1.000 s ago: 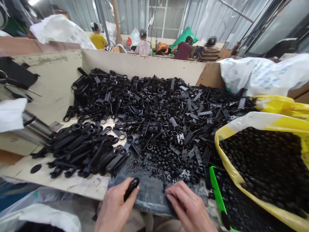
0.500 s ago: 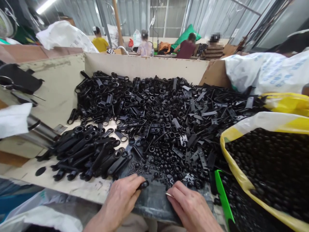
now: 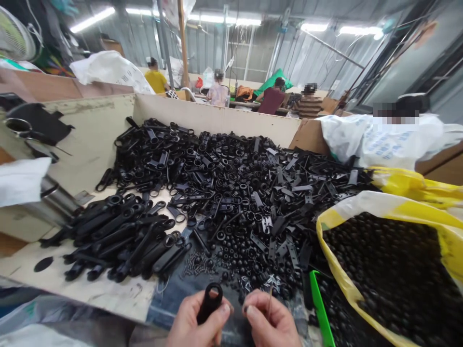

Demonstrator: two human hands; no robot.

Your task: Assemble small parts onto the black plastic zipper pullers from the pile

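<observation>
My left hand (image 3: 197, 323) holds a black plastic handle (image 3: 210, 301) upright at the bottom centre, its ring end on top. Just to its right, my right hand (image 3: 269, 320) pinches a thin metal pin (image 3: 270, 296) that points up. Both hands hover over a dark cloth (image 3: 188, 289) at the table's near edge. Small screws (image 3: 197, 262) and black round caps (image 3: 246, 250) lie on the cloth just beyond my fingers. A row of assembled black handles (image 3: 119, 231) lies to the left.
A large heap of black plastic parts (image 3: 231, 178) fills the board-walled table (image 3: 90, 140). A yellow bag of black balls (image 3: 394, 270) sits at right, a green bin edge (image 3: 318, 308) beside it. White sacks (image 3: 379, 137) lie behind. Several people sit at a far table.
My left hand has turned the black handle from lying flat to upright and raised it off the cloth. My right hand has lifted a thin pin. The camera has tilted upward.
</observation>
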